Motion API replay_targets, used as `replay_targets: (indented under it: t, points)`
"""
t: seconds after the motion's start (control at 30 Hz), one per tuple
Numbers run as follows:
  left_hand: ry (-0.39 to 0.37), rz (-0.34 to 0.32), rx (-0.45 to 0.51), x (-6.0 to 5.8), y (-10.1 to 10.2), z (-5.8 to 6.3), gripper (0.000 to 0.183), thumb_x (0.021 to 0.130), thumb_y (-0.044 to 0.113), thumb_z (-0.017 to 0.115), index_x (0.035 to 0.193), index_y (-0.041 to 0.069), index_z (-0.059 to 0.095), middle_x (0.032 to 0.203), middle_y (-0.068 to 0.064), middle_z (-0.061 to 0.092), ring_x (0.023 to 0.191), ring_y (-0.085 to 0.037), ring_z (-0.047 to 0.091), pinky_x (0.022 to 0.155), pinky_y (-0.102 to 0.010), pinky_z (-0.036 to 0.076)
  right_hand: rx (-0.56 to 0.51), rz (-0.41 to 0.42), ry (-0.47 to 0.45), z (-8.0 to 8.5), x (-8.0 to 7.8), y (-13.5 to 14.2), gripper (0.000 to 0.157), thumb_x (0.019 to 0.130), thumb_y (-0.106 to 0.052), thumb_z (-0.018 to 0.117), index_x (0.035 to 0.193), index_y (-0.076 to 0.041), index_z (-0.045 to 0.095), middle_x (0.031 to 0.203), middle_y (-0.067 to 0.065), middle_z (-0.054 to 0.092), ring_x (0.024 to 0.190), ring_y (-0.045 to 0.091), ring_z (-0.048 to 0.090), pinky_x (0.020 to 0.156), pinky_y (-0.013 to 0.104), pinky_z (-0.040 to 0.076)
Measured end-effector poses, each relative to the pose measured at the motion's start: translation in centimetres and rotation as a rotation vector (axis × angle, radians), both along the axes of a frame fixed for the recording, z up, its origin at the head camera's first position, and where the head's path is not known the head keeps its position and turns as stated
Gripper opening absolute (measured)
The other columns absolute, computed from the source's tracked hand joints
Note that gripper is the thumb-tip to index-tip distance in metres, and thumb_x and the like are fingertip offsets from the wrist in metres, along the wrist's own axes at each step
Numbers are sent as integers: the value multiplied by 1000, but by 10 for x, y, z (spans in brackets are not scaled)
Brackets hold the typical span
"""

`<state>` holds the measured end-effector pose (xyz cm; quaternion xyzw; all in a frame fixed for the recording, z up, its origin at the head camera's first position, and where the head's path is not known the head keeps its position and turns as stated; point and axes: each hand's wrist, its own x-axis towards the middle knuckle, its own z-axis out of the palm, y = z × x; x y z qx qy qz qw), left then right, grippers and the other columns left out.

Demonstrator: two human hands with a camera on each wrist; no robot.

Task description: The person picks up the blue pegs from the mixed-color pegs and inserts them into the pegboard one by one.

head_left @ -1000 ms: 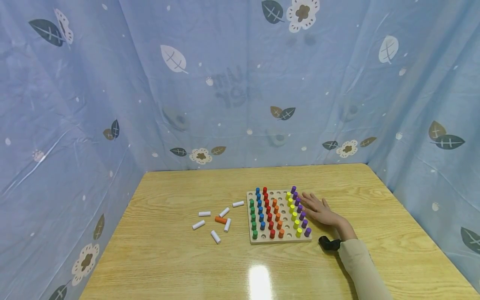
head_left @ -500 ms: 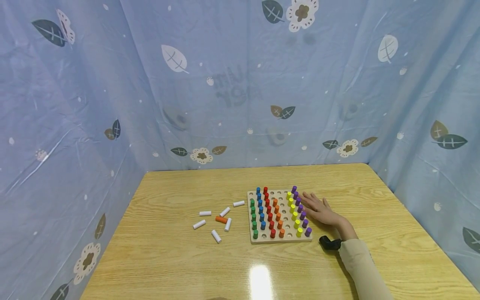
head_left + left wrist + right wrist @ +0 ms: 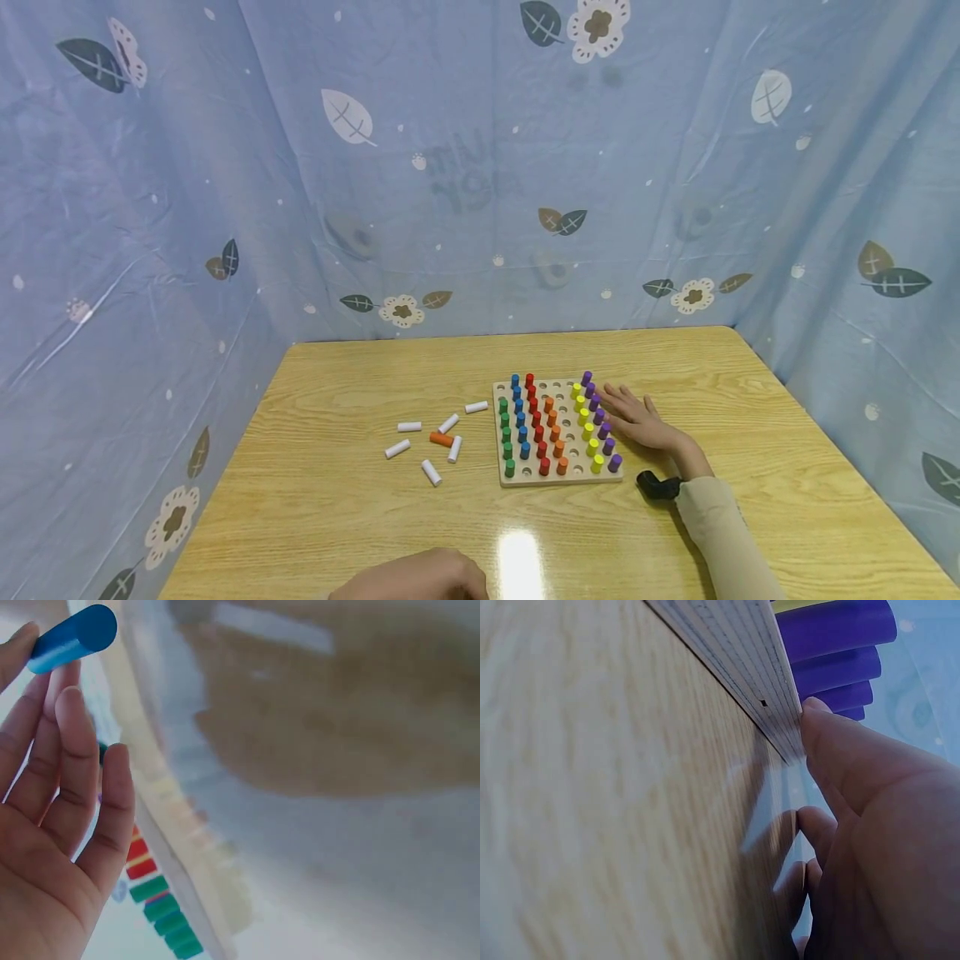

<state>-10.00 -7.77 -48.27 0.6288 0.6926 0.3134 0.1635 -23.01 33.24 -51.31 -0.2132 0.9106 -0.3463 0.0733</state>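
My left hand (image 3: 420, 577) is at the bottom edge of the head view, partly cut off. In the left wrist view it pinches a blue peg (image 3: 78, 637) between thumb and fingertips, the other fingers loosely extended. A wooden pegboard (image 3: 540, 482) lies on the table, with columns of green, blue, red, orange, yellow and purple pegs standing in it. My right hand (image 3: 643, 425) lies beside the board's right edge with fingers spread. In the right wrist view its thumb (image 3: 840, 742) touches the board's side, near the purple pegs (image 3: 836, 630).
Several white pegs (image 3: 431, 473) and one orange peg (image 3: 442, 439) lie loose left of the board. Some holes in the board (image 3: 527, 472) hold no peg. A black strap-like piece (image 3: 658, 486) is at the right wrist. Patterned blue curtains (image 3: 450, 183) enclose the table (image 3: 337, 517).
The left hand has come into the head view from the bottom edge. The right hand, the board and the loose pegs have stayed in place.
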Motion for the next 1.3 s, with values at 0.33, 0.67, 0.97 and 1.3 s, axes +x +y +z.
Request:
replay_targets:
  t: [0.33,0.67,0.97,1.3]
  points:
    - [-78,110,-104,-13,-6,10,18,90,29,60,97,16,70,89,13,65,83,10,53,73,-9,45,0,3,-2,-1,-2,1,53,100,-25,41,145,-3,25,151,26,11,137,48,-4,100,67,-13]
    - [-100,166,-40,-32,-3,13,15,86,28,66,93,15,69,83,8,63,76,6,52,70,-14,48,-11,13,-3,-2,-3,1,53,100,-24,39,145,-1,24,150,27,10,136,49,-5,99,67,-15]
    - [-48,203,15,-47,4,10,14,84,32,67,93,21,67,87,13,63,77,2,54,70,-17,49,-4,10,-18,-1,-2,2,54,100,-25,40,146,-3,23,151,26,9,137,48,-5,99,67,-15]
    - [-11,247,53,-60,15,8,14,84,33,67,91,22,65,88,14,63,78,2,54,70,-17,49,5,-1,-22,-4,-3,1,53,101,-29,38,147,-6,23,153,22,9,138,46,-6,101,65,-15]
